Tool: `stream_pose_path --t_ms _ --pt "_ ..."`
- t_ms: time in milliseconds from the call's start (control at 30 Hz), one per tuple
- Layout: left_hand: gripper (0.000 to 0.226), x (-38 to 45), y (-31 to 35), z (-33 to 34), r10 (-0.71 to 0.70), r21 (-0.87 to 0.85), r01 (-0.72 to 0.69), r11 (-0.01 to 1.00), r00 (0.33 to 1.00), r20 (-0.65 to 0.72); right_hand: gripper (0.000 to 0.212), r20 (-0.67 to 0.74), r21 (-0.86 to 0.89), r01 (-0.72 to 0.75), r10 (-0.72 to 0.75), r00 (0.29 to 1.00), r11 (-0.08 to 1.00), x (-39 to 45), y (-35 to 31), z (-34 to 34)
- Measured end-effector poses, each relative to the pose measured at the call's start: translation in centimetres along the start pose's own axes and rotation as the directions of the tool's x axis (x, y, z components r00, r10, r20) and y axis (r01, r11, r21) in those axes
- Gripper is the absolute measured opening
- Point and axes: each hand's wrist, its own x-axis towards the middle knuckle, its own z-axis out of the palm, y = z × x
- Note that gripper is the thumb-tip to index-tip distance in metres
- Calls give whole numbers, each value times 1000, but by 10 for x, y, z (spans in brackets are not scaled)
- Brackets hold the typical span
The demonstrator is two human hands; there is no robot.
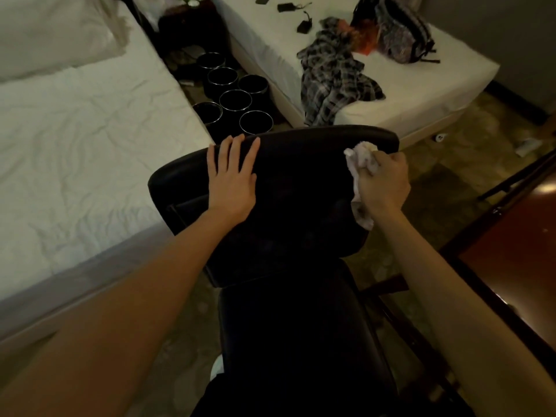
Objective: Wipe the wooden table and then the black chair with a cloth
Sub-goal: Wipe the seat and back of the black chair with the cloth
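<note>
1. Black chair [288, 206]: centre of the frame, backrest toward the top, seat running down to the lower centre. Padded, with a smooth dark covering that looks like leather or vinyl. Judged slick under a cloth, firm enough to push against, and liable to shift or turn if it is not braced.

2. Left hand [233, 179]: centre-left, lying flat on the upper left of the backrest, fingers straight and spread, gripping nothing. Judged to be steadying the chair; the top edge of the backrest looks the best place to brace it.

3. Right hand [383, 182]: centre-right, fingers curled round the cloth and pressing it to the upper right corner of the backrest.

4. Cloth [362, 164]: small, pale and bunched, with a loose tail hanging below the fist. Judged soft, light and limp; best held wadded in the palm, as here, so that the tail does not drag.

5. Wooden table [511, 254]: right edge of the frame, reddish-brown, partly out of view, apart from both hands. The table step appears finished; the chair step is in hand.

6. Surroundings: white bed [75, 145] at left; second bed [421, 94] at upper right bearing a plaid garment [334, 76] and a backpack [403, 28]; a cluster of black round bins [234, 94] on the floor between the beds.
</note>
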Motion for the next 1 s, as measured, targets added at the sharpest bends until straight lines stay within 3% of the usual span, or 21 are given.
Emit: stream_pose_path --t_ms 167,233,300,367,400,467,500,533,567,600,633,700,733,767,867,1000 --pt "52 5 8 5 -112 -112 99 989 987 -117 28 -49 -20 24 -25 998 1000 0 -61 22" --pt "53 10 6 1 -215 -253 171 952 963 -159 26 -2 -19 22 -22 1000 1000 -3 -88 30" --pt "58 18 -1 -9 -357 -492 233 839 917 -175 27 94 -3 80 -80 992 997 -12 -117 38" --pt "62 24 -12 -22 -464 -705 237 669 874 -147 29 172 -19 241 -234 957 970 -29 -151 48" --pt "62 24 -19 -28 -502 -742 224 632 848 -172 30 207 -19 333 -322 924 943 -37 -169 53" --pt "53 20 -36 -36 -592 -755 253 605 777 -214 33 264 -61 530 -498 826 846 -53 -201 65" --pt "44 18 -43 -36 -665 -798 275 537 719 -200 34 294 -80 620 -576 763 780 -60 -214 70" --pt "33 19 -48 -42 -759 -796 348 495 619 -202 34 324 -83 685 -630 706 724 -64 -224 73" --pt "24 19 -49 -48 -829 -801 418 428 534 -164 33 356 -78 717 -652 669 693 -65 -230 75" --pt "22 19 -49 -47 -851 -809 455 372 516 -101 33 389 -73 716 -641 661 694 -62 -233 74" --pt "24 19 -49 -48 -835 -790 483 379 547 -67 33 415 -71 686 -604 681 724 -55 -232 71" --pt "37 16 -46 -42 -671 -701 434 566 737 -85 31 433 -116 576 -481 762 809 -34 -218 62" --pt "39 13 -44 -29 -553 -567 404 718 825 -113 29 416 -160 513 -413 810 843 -20 -208 56" --pt "36 11 -39 -20 -492 -457 402 793 866 -92 28 388 -205 452 -351 852 868 -5 -195 48" --pt "36 14 -15 -11 -447 -236 435 869 895 6 35 350 -299 284 -172 921 911 34 -150 21" --pt "47 38 21 -16 -271 -119 286 951 954 127 34 198 -353 157 -90 976 923 63 -86 2"
